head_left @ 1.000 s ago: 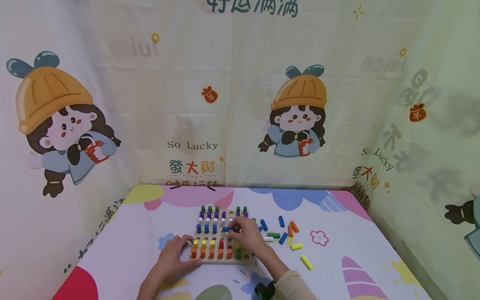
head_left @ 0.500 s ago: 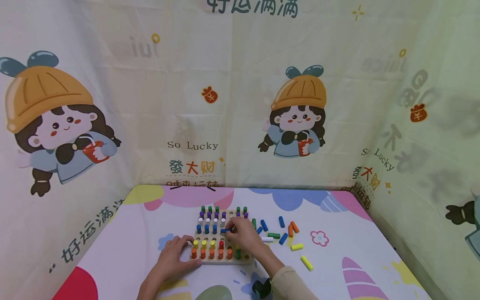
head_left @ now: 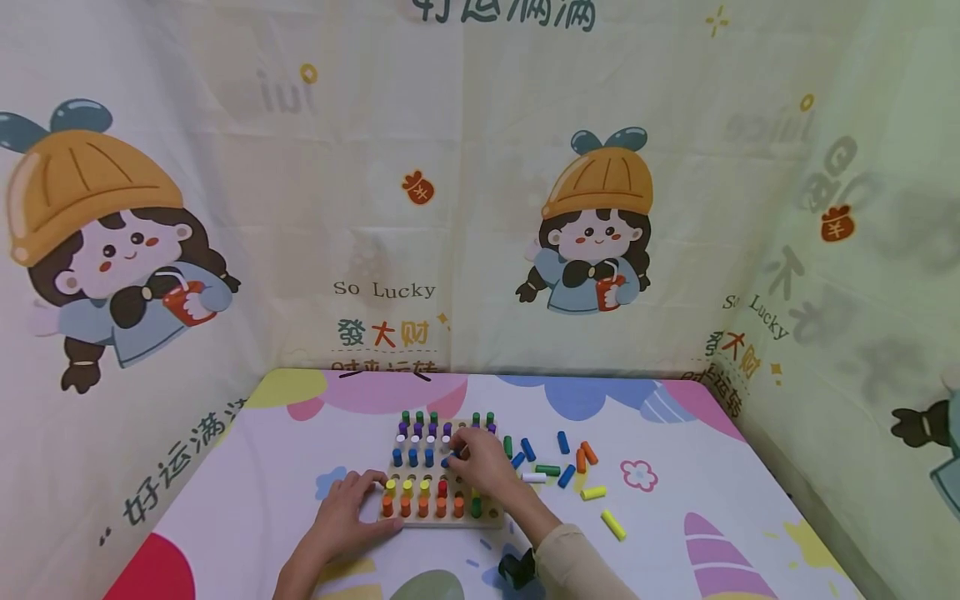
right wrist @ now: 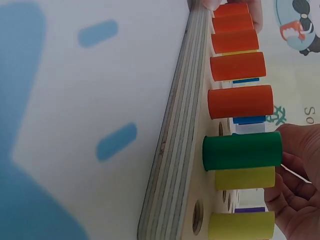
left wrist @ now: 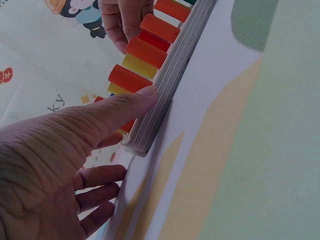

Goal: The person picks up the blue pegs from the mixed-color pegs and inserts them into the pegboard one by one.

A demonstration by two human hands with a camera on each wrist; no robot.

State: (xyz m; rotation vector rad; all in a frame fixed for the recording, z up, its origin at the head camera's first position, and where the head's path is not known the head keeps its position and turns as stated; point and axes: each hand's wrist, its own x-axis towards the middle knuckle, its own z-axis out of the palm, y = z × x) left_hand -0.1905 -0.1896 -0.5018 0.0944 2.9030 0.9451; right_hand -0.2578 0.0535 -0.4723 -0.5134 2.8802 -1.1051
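Observation:
A wooden pegboard (head_left: 444, 524) with rows of coloured pegs lies on the table. My left hand (head_left: 347, 515) grips its near left corner; in the left wrist view the thumb (left wrist: 145, 97) presses the front edge, while several other fingers hang beside the board. Over the blue row, my right hand (head_left: 483, 463) pinches a blue peg (head_left: 448, 461), mostly hidden by the fingers. To its left stand upright blue pegs (head_left: 413, 458). The right wrist view shows a green peg (right wrist: 242, 151) and orange pegs (right wrist: 241, 102) along the front row, with the right hand (right wrist: 300, 175) behind them.
Loose pegs lie right of the board, among them a white peg (head_left: 534, 478), a green peg (head_left: 547, 471), orange pegs (head_left: 589, 453) and a yellow peg (head_left: 613, 525). A printed cloth (head_left: 480, 250) hangs behind the table. Something black (head_left: 517, 570) is near the right sleeve.
The blue peg lay sideways in my right fingers; now it is tilted and shows less. My right hand has shifted slightly left. The left hand keeps its place.

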